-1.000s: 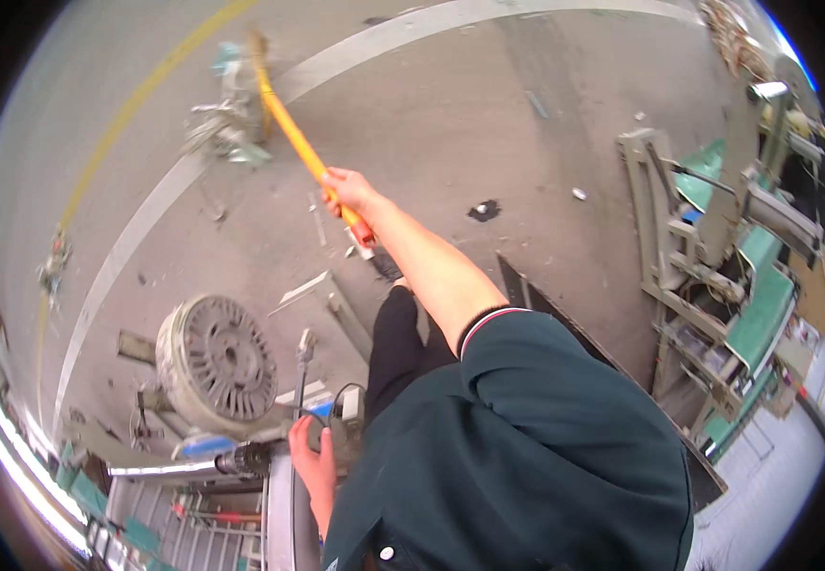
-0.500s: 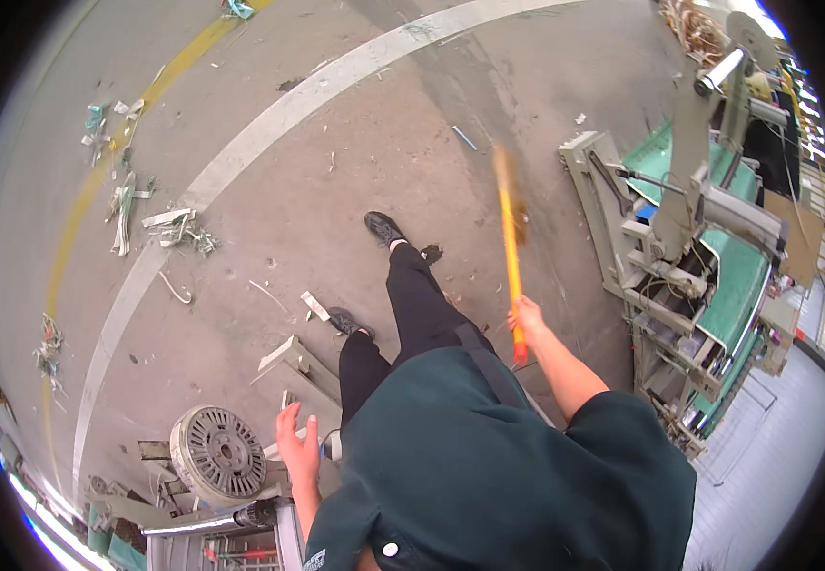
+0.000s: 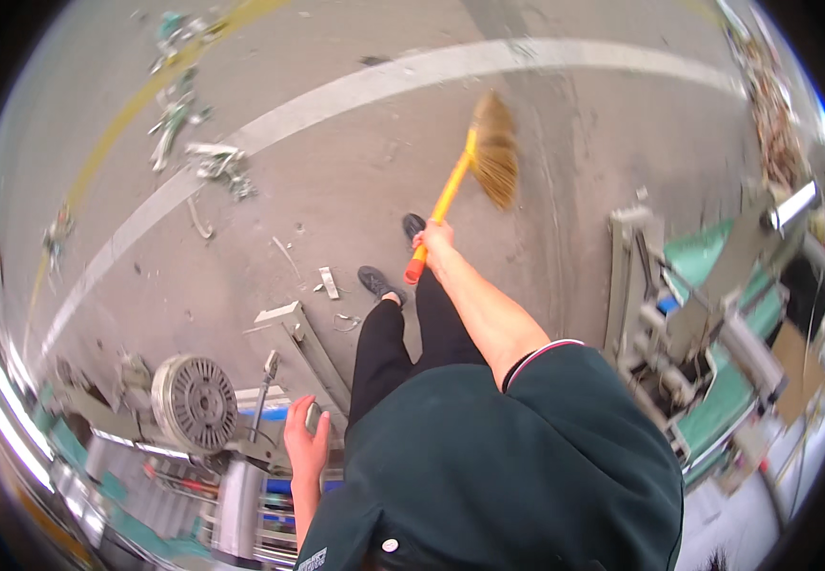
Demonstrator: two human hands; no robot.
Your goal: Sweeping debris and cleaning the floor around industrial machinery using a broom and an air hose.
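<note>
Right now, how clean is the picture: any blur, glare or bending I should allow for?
In the head view, the litter looks smeared, the broom and right hand clearer; still in the head view, bright strips glare at lower left, the white line bows, and the corners go black.
</note>
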